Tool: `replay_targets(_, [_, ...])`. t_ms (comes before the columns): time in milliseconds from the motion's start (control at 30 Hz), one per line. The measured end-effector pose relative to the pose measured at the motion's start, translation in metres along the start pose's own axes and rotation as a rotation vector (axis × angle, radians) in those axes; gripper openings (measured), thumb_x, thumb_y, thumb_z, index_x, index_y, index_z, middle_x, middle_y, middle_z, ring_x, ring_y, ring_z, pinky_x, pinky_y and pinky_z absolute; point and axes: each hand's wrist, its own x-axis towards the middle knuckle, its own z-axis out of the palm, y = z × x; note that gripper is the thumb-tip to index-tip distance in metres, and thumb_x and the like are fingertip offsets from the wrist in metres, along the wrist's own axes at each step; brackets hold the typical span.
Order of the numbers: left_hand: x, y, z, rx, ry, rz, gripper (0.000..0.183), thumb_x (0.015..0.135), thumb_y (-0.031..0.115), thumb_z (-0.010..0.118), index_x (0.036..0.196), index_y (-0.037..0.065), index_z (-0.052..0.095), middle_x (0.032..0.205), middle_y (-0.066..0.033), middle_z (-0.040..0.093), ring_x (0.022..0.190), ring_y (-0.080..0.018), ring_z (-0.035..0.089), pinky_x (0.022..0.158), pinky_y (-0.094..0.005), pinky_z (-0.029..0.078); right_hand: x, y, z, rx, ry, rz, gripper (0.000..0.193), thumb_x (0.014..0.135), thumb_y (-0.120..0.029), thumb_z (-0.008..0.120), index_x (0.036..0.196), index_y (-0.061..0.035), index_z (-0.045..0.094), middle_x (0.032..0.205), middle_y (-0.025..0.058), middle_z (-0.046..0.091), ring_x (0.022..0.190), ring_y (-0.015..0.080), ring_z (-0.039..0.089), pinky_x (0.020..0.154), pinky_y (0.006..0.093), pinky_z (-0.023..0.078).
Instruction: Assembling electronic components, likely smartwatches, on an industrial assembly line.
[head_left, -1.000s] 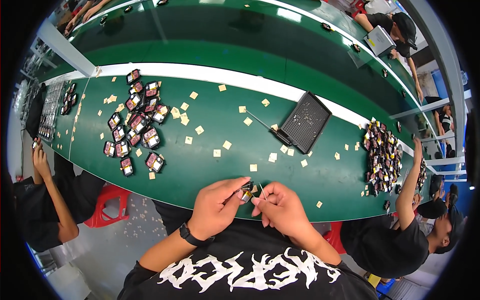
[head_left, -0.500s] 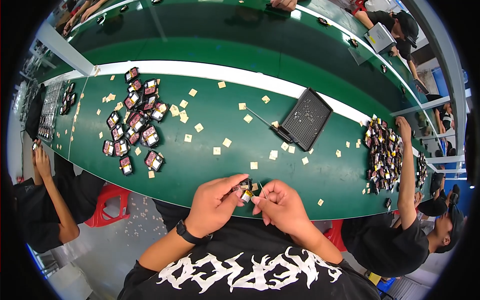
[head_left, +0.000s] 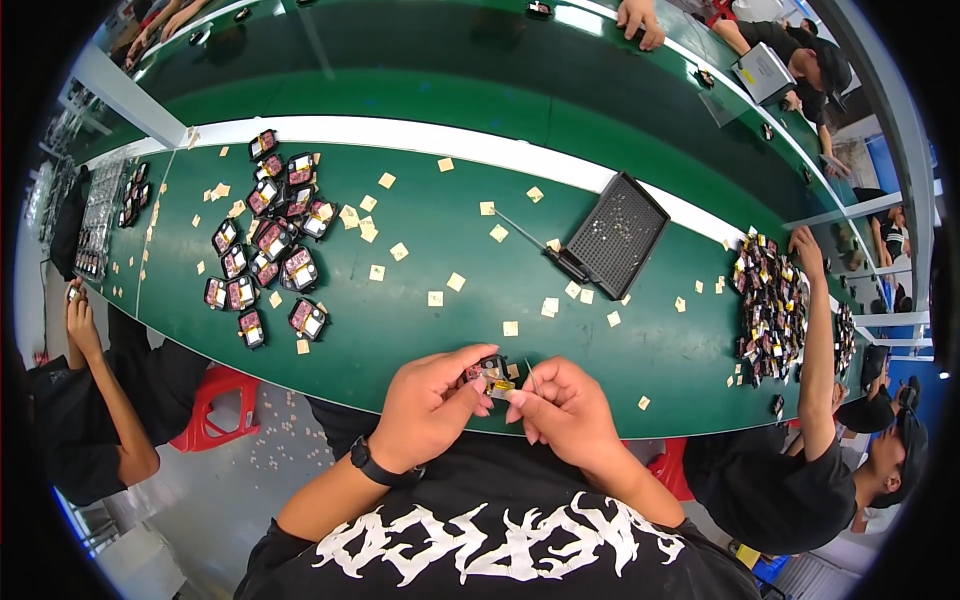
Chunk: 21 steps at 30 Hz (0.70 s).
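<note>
My left hand is closed around a small black-cased electronic device with a reddish circuit board, just over the table's near edge. A silvery part with yellow tape sticks out of the case toward my right hand. The thumb and forefinger of that hand are pinched at the edge of this part. Between the right fingers a thin metal tool points up and away; its exact kind is too small to make out. My fingers hide much of the case.
Similar devices lie grouped at the left, and a dense pile stands at the right beside a co-worker's arm. A black perforated tray rests on the green table. Small cream squares are scattered about. Red stools stand below.
The device has tilted in my left hand, showing more of its reddish board. My right fingers stay at the silvery part. Across the table, another person's hand has moved to the right.
</note>
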Motion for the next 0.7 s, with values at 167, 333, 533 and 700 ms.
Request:
replay_targets(167, [0.000, 0.003, 0.001, -0.059, -0.001, -0.043, 0.036, 0.099, -0.004, 0.058, 0.134, -0.003, 0.062, 0.096, -0.0082, 0.069, 0.076, -0.0114, 0.069, 0.070, -0.0254, 0.058, -0.003, 0.004, -0.004, 0.073, 0.010, -0.098, 0.012, 0.100, -0.006, 0.067, 0.103, -0.0029, 0.055, 0.081, 0.0054, 0.070, 0.058, 0.0051, 0.057, 0.048, 0.0203, 0.040])
replay_targets(333, [0.001, 0.002, 0.001, -0.108, -0.004, -0.080, 0.035, 0.100, -0.004, 0.057, 0.134, -0.006, 0.061, 0.097, -0.0082, 0.068, 0.076, -0.0115, 0.068, 0.069, -0.0253, 0.058, 0.003, 0.006, -0.007, 0.117, 0.098, -0.196, 0.017, 0.097, -0.003, 0.070, 0.108, -0.0014, 0.057, 0.080, 0.0025, 0.068, 0.062, 0.0030, 0.056, 0.052, 0.0194, 0.040])
replay_targets(533, [0.003, 0.006, 0.002, -0.207, 0.032, -0.151, 0.034, 0.100, -0.004, 0.057, 0.133, -0.007, 0.060, 0.096, -0.0077, 0.068, 0.077, -0.0105, 0.068, 0.069, -0.0250, 0.058, 0.007, 0.002, 0.009, -0.092, 0.055, -0.058, 0.029, 0.092, -0.002, 0.077, 0.116, 0.0034, 0.061, 0.079, -0.0033, 0.062, 0.065, 0.0006, 0.051, 0.058, 0.0199, 0.042])
replay_targets(700, [0.004, 0.002, 0.004, -0.305, 0.043, -0.135, 0.028, 0.100, -0.006, 0.056, 0.128, -0.008, 0.058, 0.104, -0.0109, 0.069, 0.083, -0.0122, 0.070, 0.074, -0.0259, 0.060, 0.007, -0.008, 0.008, -0.544, 0.046, -0.259, 0.025, 0.087, -0.001, 0.079, 0.111, 0.0002, 0.071, 0.087, 0.0022, 0.066, 0.066, 0.0040, 0.056, 0.057, 0.0225, 0.043])
